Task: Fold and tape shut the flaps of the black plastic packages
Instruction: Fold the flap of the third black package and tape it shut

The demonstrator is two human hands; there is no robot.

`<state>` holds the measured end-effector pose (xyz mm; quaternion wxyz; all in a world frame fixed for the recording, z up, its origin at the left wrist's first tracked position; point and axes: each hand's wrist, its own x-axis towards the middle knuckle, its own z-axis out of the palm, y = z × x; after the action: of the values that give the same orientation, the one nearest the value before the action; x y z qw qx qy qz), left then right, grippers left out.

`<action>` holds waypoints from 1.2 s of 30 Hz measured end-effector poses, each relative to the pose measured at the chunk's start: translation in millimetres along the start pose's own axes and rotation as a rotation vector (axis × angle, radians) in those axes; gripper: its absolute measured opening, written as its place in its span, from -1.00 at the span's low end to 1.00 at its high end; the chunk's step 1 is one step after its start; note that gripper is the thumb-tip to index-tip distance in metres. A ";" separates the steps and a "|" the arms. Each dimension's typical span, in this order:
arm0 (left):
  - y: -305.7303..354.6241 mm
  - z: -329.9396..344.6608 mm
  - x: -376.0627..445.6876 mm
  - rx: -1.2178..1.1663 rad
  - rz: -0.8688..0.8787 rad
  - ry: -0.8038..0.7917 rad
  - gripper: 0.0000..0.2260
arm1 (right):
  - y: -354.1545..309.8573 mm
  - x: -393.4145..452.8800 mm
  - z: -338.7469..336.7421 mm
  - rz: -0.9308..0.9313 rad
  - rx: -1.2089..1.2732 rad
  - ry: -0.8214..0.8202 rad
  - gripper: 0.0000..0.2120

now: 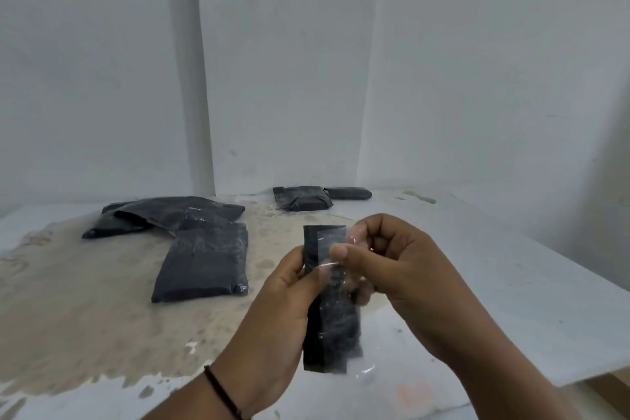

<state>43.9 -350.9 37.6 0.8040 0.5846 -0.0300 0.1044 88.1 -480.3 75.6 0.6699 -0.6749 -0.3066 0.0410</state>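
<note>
head view: left hand [284, 300] is gripping a narrow black package [329, 314] upright above the table [511, 283], fingers curled round its left edge, thumb lying on the front near the top; right hand [392, 269] is pinching a strip of clear tape [332, 249] between thumb and forefinger, just right of the left hand's grip, other fingers curling in; the tape is lying over the package's upper front and running down it, lower end blurred; a dark wristband [221, 392] is sitting on the left wrist; beyond and left of the grip a flat black package [204, 262] is lying on the stained part of the table; behind it, touching, a larger black package [163, 215] is lying crumpled with a bit of tape showing; far beyond the grip, near the white wall [289, 61], a folded black package [303, 201] is lying just beside a small dark bundle [349, 193]; whether those two are touching i cannot tell
</note>
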 end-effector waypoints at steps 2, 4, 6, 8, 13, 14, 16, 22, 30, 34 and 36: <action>-3.2 -0.8 1.0 0.006 -0.020 0.022 -0.77 | 6.4 1.2 -2.8 -0.025 -0.089 0.054 -0.83; -5.6 -1.3 2.3 -0.004 -0.047 0.033 -0.79 | 10.8 1.7 -4.3 -0.038 -0.143 0.087 -0.82; -7.1 -0.1 3.2 -0.025 -0.062 0.026 -0.78 | 14.1 2.1 -5.7 -0.040 -0.168 0.112 -0.81; -8.8 1.1 3.5 -0.044 -0.069 0.024 -0.77 | 16.1 2.1 -6.6 -0.039 -0.182 0.134 -0.81; -11.8 1.8 4.9 -0.070 -0.076 0.012 -0.77 | 18.4 0.7 -8.0 -0.033 -0.191 0.178 -0.79; -12.0 1.7 4.9 -0.070 -0.078 0.013 -0.77 | 18.8 0.7 -8.4 -0.030 -0.202 0.186 -0.78; -12.1 1.5 4.8 -0.072 -0.083 0.018 -0.77 | 19.7 1.0 -9.0 -0.022 -0.229 0.205 -0.78; -11.0 1.3 3.3 -0.065 -0.083 0.000 -0.76 | 18.5 0.6 -7.4 -0.020 -0.253 0.248 -0.79; -11.9 1.8 2.8 -0.088 -0.075 -0.017 -0.77 | 17.3 -1.0 -7.0 -0.018 -0.357 0.309 -0.77; -11.6 2.3 2.9 -0.103 -0.082 -0.030 -0.77 | 21.6 -2.4 -5.1 0.001 -0.383 0.361 -0.77; -11.9 1.9 3.0 -0.119 -0.085 -0.026 -0.77 | 23.8 -3.0 -4.4 0.027 -0.400 0.376 -0.69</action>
<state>49.4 -355.8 27.5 0.8406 0.5378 -0.0216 0.0604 96.2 -483.6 52.9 0.5680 -0.7935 -0.1697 -0.1375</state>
